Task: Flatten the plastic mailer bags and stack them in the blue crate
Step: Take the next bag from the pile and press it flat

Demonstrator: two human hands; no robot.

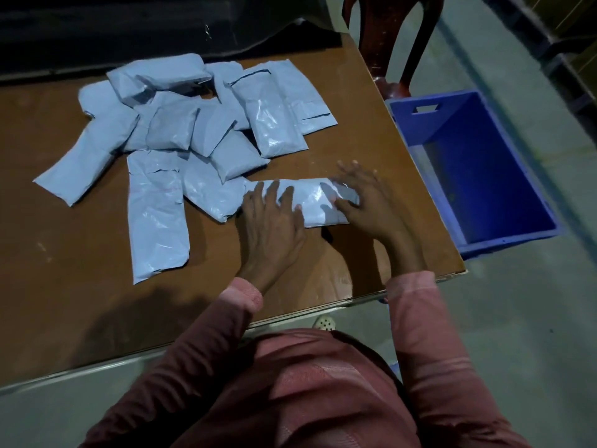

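Observation:
A pale blue plastic mailer bag [311, 202] lies on the brown table [80, 253] near its right edge. My left hand [271, 221] rests flat on the bag's left end with fingers spread. My right hand [365, 202] presses on its right end, fingers apart. A loose pile of several more mailer bags [193, 124] covers the table's middle and back. The blue crate [478, 176] stands on the floor just right of the table, and I see no bags inside it.
A dark red chair [391, 43] stands behind the table's far right corner, next to the crate. A dark sheet [129, 30] hangs along the table's back edge. Grey floor surrounds the crate.

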